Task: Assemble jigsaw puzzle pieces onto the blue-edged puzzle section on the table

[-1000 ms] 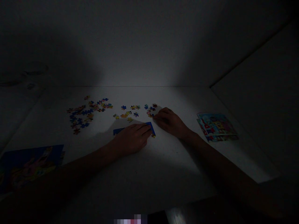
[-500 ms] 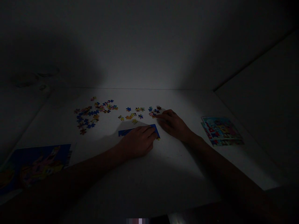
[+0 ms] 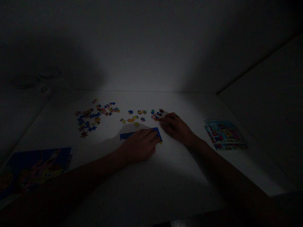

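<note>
My left hand point(image 3: 139, 145) lies flat over a joined blue jigsaw section point(image 3: 126, 136) on the white table point(image 3: 180, 164), hiding its middle. Its fingertips reach the section's right end. My right hand point(image 3: 176, 127) rests just to the right, with its fingertips at a small cluster of puzzle pieces point(image 3: 155, 116). The dim light hides whether those fingers pinch a piece.
A wide scatter of loose jigsaw pieces point(image 3: 91, 118) lies left of the hands, with more pieces point(image 3: 133, 118) in the middle. A blue picture box point(image 3: 35, 170) lies at lower left, and a stack of colourful picture cards point(image 3: 224, 135) at right.
The whole view has shifted slightly, moving the table contents right and down in frame. Both hands stay nearly in place on the same things.
</note>
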{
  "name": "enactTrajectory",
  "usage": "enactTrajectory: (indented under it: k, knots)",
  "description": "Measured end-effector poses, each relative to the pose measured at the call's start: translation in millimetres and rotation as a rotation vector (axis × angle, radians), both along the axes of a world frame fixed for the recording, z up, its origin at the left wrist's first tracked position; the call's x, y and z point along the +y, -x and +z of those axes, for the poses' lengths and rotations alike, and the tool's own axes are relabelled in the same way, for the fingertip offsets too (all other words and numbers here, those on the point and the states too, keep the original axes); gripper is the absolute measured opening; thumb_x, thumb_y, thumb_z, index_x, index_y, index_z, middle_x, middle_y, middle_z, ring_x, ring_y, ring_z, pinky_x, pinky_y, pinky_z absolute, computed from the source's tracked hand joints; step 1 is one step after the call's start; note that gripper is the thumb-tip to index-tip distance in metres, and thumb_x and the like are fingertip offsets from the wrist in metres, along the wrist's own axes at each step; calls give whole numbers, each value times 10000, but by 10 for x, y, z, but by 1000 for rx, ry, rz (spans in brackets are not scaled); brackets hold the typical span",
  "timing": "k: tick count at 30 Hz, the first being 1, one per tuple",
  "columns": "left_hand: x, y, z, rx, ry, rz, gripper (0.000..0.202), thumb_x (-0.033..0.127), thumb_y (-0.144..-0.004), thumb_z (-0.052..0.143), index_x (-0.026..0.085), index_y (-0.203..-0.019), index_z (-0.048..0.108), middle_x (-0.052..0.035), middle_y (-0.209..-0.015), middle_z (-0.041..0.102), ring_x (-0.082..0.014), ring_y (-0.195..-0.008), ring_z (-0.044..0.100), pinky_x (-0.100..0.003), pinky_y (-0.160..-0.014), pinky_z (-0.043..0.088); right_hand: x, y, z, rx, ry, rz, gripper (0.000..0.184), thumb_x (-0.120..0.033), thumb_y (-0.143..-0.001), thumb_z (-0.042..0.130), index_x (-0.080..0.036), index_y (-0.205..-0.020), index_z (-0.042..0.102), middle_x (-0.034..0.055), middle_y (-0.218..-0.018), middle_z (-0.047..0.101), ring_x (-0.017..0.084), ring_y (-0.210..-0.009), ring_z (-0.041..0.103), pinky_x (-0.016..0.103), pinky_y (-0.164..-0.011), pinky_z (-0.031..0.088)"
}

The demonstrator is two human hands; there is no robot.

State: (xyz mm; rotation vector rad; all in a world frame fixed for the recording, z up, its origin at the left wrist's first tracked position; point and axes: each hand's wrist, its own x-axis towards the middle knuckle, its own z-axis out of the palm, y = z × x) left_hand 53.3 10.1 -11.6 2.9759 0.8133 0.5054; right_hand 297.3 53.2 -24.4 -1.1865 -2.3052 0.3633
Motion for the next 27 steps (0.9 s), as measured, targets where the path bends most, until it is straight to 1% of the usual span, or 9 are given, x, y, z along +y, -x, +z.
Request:
enactTrajectory:
  k: [5, 10, 16, 21, 27]
  knots:
    - [5, -1, 24, 1, 7, -2, 264, 224, -999, 520, 137, -1206, 660, -122, -1294, 692, -258, -1230, 619, -405, -1025, 535, 4, -20, 0, 10, 17, 7, 318, -283, -983, 565, -258, -1262, 716, 105, -1066, 650, 263, -1075, 601, 473, -946, 547]
    - [2, -3, 5, -32, -11, -14, 273, 209, -992, 528, 105, -1209, 656, -136, -1282, 692, -266, -1233, 615, -410, -1039, 532, 3, -31, -2, 29, 9, 20, 300, -286, -986, 565, -246, -1236, 727, 107, -1065, 652, 258, -1071, 605, 464, -946, 550]
    - [6, -2, -1, -40, -13, -9, 266, 209, -997, 512, 135, -1204, 660, -127, -1281, 696, -257, -1229, 623, -412, -1021, 545, 1, -32, -1, 32, 14, 19, 306, -281, -988, 556, -256, -1244, 722, 110, -1079, 656, 263, -1083, 603, 471, -948, 546]
    - [12, -2, 9, -24, -23, -19, 268, 214, -990, 535, 104, -1199, 662, -137, -1278, 695, -268, -1234, 616, -407, -1030, 540, 2, -30, 0, 34, 27, 13, 310, -281, -985, 556, -237, -1243, 721, 117, -1080, 652, 266, -1092, 601, 471, -953, 541]
    - [-6, -3, 15, 4, 17, 4, 279, 217, -995, 534, 122, -1229, 652, -147, -1309, 681, -266, -1275, 593, -416, -1050, 521, 10, -29, -17, 53, 37, 3, 298, -306, -988, 555, -249, -1222, 731, 116, -1075, 654, 258, -1069, 609, 465, -947, 542]
